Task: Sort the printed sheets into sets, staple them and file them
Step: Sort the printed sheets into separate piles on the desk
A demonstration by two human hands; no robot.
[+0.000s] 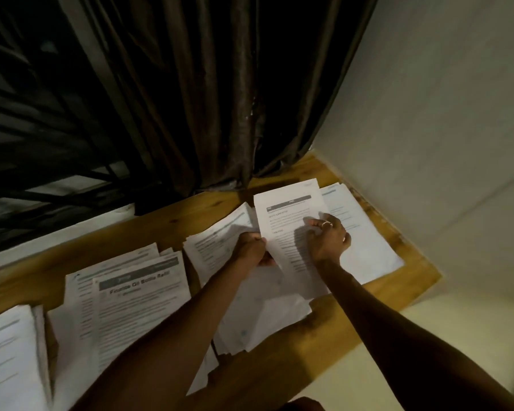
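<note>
Hands: my left hand [251,247] and right hand [328,237] pinch one sheet [290,223] by its edges.
Done: piles [140,298] spread across the tabletop [172,232].
Left: stapling and filing, I judge.

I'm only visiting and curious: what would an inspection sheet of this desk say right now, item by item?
Surface: wooden table, largely covered with paper.
Job's things: held sheet lifted above the middle pile; far-right pile; titled pile; near-left pile. No stapler or file seen.
Clutter: nothing seen.
Hands: left hand grips the held sheet's left edge with curled fingers; right hand pinches its right edge, thumb on top.
Cables: nothing seen.
Surroundings: dark curtain hangs behind the table; pale wall on the right.
</note>
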